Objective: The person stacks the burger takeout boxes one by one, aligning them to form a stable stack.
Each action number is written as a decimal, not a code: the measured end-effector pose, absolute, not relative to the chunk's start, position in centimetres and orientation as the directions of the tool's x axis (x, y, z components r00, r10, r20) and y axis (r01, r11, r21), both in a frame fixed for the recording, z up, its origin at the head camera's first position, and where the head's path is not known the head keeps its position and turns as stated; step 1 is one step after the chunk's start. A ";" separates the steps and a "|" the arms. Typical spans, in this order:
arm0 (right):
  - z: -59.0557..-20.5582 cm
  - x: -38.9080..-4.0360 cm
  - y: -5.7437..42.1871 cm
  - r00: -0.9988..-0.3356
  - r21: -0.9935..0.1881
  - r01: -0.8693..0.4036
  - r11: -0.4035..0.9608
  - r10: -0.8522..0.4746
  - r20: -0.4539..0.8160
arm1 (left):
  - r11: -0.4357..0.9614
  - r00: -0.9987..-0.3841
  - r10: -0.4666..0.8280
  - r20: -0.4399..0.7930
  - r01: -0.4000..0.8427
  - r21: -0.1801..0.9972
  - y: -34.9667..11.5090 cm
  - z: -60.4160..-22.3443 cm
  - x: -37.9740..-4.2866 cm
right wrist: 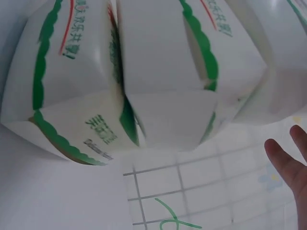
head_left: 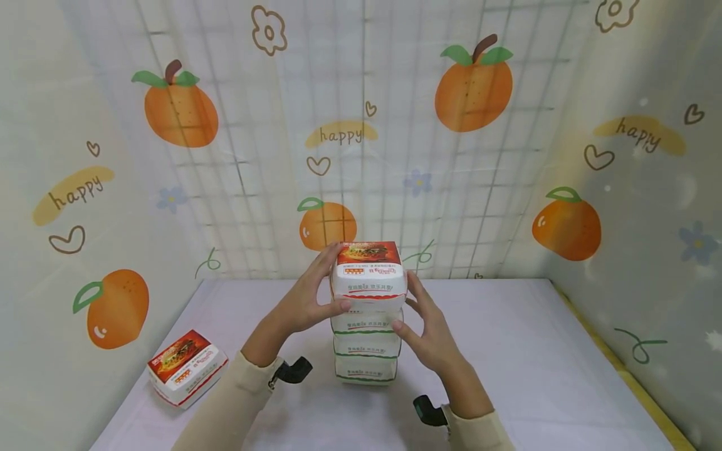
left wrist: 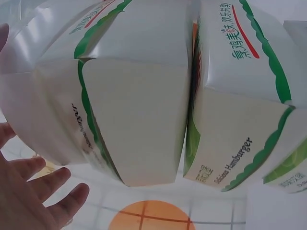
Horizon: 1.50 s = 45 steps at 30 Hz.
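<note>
A hamburger box with red trim and a burger picture on its lid sits atop a stack of green-trimmed hamburger boxes. My left hand holds the top box at its left side, thumb at the lower front corner and fingers reaching along the side. On the right, my right hand has its fingers spread beside the same box, the thumb lower, in front of a green-trimmed box. The right wrist view shows fingertips apart from the boxes. In the left wrist view, the stacked boxes fill most of the picture.
Another red-trimmed hamburger box lies at the front left of the white table. A pale curtain printed with oranges hangs behind and at both sides. Black wrist cameras jut from the sleeves near the stack.
</note>
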State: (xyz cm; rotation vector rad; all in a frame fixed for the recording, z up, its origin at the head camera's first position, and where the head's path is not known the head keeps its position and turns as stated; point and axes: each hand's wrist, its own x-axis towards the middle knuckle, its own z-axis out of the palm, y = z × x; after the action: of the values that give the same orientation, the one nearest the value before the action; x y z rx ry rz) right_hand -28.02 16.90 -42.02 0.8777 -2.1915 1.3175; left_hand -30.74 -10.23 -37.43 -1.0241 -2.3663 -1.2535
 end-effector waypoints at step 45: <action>-38.9 -30.1 16.8 -0.622 -0.528 -0.780 0.336 -0.323 0.713 | 0.892 -0.937 -0.045 0.346 0.118 0.436 -32.2 -46.9 -23.5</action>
State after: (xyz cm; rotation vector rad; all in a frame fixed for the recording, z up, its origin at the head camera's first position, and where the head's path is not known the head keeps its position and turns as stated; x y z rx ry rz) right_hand -30.10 16.79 -38.92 0.9643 -2.1158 1.2359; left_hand -23.50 -32.19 -46.86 -0.0542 -2.7082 -0.6549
